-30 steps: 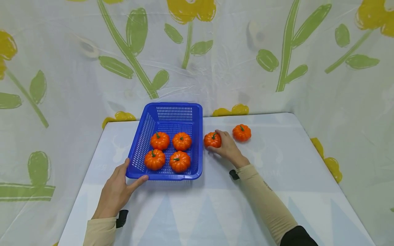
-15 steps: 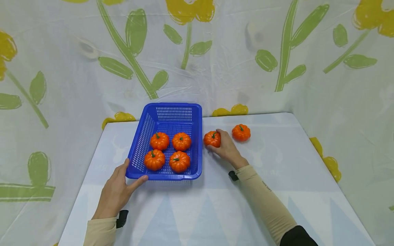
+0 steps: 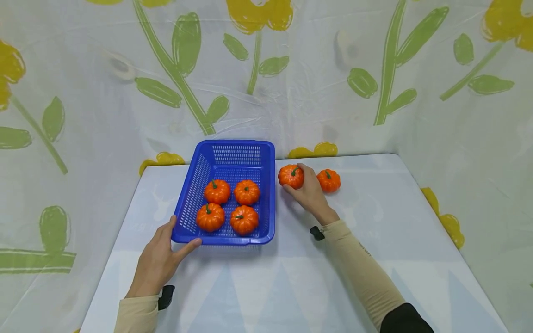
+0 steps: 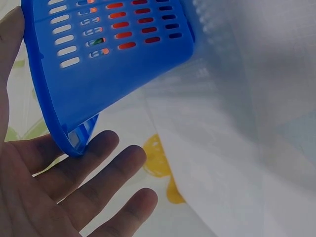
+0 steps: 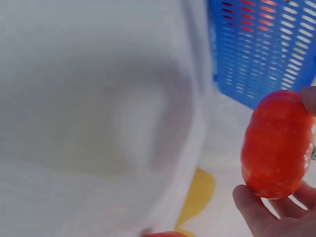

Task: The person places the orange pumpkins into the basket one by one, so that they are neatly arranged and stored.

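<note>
In the head view my right hand (image 3: 310,192) grips a small orange toy pumpkin (image 3: 290,176) with a green stem, just right of the blue plastic basket (image 3: 266,238). Thumb and fingertips hold that pumpkin (image 5: 276,145) by its sides in the right wrist view, raised beside the basket wall. My left hand (image 3: 156,259) rests at the basket's near left corner, thumb along the front rim and fingers by the left side. Those fingers (image 4: 111,173) are spread and nearly straight in the left wrist view.
Several similar pumpkins (image 3: 210,217) sit inside the basket, towards its near end. Another loose pumpkin (image 3: 329,181) lies on the white table (image 3: 358,268), right behind my right hand. A flower-printed curtain (image 3: 312,92) hangs along the table's back edge.
My right hand has lifted the pumpkin and shifted it slightly back, away from me. The left hand and the basket stay in place.
</note>
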Demonstrator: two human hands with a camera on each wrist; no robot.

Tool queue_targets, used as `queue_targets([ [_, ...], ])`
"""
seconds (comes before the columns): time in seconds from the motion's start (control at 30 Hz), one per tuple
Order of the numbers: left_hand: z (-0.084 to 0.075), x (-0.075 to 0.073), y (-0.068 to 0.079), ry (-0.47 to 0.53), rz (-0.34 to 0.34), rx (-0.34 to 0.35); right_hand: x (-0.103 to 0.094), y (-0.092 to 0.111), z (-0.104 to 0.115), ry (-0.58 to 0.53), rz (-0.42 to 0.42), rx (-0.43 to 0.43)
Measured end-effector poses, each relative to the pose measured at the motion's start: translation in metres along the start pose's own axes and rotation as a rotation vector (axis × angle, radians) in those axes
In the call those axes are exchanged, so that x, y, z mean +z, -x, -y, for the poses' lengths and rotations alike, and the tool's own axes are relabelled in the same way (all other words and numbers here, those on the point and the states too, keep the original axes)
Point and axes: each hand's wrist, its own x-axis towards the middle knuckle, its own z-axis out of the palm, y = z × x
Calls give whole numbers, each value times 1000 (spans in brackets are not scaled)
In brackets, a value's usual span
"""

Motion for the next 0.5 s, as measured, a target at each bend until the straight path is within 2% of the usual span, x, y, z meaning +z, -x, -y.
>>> queue_targets([
  [0.17,1,1,3,-14,-4,-16,-8,-5,14,-25,19,-46],
  [0.33,0,0,2,-18,-25,10,-16,-11,28,-11,7,-104],
  [0.5,-1,1,-1,-10,-8,-2,-20,-17,39,-27,8,-128],
])
